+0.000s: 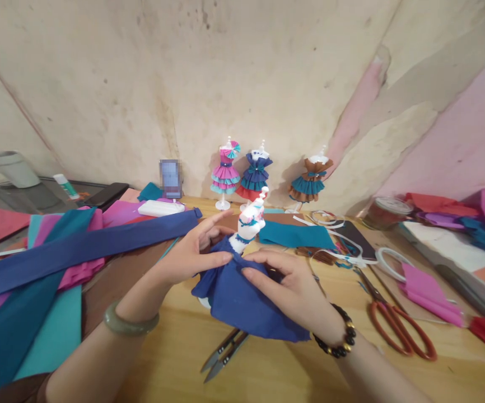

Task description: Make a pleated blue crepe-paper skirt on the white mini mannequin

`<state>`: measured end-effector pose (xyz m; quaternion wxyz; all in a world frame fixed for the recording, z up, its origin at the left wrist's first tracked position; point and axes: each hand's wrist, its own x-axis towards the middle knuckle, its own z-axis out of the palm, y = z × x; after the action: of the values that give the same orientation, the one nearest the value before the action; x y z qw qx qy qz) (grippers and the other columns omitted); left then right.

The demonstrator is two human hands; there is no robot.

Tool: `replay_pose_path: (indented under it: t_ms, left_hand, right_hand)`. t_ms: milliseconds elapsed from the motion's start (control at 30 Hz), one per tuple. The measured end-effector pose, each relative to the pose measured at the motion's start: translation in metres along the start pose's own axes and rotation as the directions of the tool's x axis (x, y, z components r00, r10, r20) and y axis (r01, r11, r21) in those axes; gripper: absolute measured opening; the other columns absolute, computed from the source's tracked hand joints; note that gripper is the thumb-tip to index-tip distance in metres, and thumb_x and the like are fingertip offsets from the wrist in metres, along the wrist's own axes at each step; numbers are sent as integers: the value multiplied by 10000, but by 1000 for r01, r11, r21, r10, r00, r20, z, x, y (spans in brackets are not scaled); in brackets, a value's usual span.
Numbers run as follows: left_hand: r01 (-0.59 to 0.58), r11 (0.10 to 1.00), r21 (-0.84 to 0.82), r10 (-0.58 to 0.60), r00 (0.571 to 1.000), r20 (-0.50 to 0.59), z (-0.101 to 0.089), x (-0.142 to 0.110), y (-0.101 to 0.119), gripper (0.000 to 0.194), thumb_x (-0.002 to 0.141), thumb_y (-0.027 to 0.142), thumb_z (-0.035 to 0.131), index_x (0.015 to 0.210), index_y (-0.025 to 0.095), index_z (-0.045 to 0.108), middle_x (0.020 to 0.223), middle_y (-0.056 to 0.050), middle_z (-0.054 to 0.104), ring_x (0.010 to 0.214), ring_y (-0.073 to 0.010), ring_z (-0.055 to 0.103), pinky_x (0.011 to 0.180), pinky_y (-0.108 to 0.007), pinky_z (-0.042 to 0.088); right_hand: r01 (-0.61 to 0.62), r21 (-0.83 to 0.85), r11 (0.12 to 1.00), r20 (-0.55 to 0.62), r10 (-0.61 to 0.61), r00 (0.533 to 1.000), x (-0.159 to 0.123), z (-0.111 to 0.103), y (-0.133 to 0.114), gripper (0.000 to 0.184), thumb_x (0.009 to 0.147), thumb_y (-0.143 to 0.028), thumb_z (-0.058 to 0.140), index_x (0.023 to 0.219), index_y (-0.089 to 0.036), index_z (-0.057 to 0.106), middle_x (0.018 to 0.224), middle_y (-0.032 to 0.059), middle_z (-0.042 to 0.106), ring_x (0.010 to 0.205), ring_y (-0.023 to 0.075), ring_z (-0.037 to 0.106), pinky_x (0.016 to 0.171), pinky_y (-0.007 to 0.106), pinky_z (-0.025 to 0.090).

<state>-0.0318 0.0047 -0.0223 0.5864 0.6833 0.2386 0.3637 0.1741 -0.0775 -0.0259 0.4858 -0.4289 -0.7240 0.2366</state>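
Note:
A small white doll dress form (248, 224) leans to the right in front of me, a teal trim round its middle. Blue crepe paper (242, 302) hangs gathered round its lower part like a skirt. My left hand (204, 249) wraps the form's left side, thumb pressed on the paper's gathered top edge. With thumb and fingers my right hand (280, 277) pinches the same edge on the right. The left hand's fingertips are partly hidden behind the form. Thread snips (223, 355) lie on the table just below the skirt.
Three finished dress forms, one in pink (224, 176), one in navy (256, 173), one in brown (311, 182), stand by the wall. Red-handled scissors (402, 330) lie right, near white boning (393, 260). Crepe strips (57, 246) cover the left; a phone (170, 179) stands behind.

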Motion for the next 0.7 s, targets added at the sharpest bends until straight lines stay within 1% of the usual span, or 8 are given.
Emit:
replay_pose_path:
  t_ms: [100, 200, 400, 567, 700]
  left_hand:
    - [-8, 1000, -3, 8, 1000, 5, 0, 0, -1, 763, 798, 293, 804, 1481, 306, 465, 1241, -102, 689, 1162, -253, 638, 966, -351, 504]
    - [-15, 1000, 6, 15, 1000, 18, 0, 1, -2, 773, 804, 296, 799, 1491, 300, 446, 1273, -108, 674, 1211, -261, 613, 994, -359, 488]
    - [-41, 998, 55, 38, 998, 44, 1, 1, -4, 811, 808, 317, 794, 1518, 269, 404, 1294, -130, 663, 1255, -294, 583, 1033, -394, 461]
    - [-43, 997, 69, 41, 999, 25, 3, 1, -4, 819, 808, 321, 793, 1522, 266, 397, 1265, -122, 671, 1227, -281, 598, 1038, -392, 462]
    - [-29, 996, 88, 27, 999, 17, 4, 0, -5, 829, 799, 303, 796, 1524, 265, 395, 1251, -123, 671, 1189, -274, 611, 1025, -405, 474]
  right_hand:
    - [65, 30, 997, -15, -65, 998, -1, 2, -1, 138, 897, -221, 645, 966, -217, 764, 893, 35, 800, 794, 172, 745, 711, 282, 600]
    - [80, 16, 997, -47, -79, 996, -2, 4, -1, 140, 910, -210, 629, 947, -227, 762, 882, 24, 801, 785, 169, 744, 728, 286, 599]
    - [-9, -19, 1000, -115, 7, 993, -2, 6, 2, 72, 879, -250, 683, 840, -229, 740, 831, 9, 793, 752, 162, 733, 721, 264, 574]
    - [-46, 12, 999, -153, 48, 987, -3, 9, 2, 67, 874, -263, 681, 821, -232, 709, 801, -10, 772, 714, 140, 705, 685, 237, 548]
    - [-80, 47, 996, -171, 87, 981, -4, 12, 3, 106, 879, -290, 671, 797, -225, 682, 764, -17, 745, 677, 127, 672, 642, 226, 518]
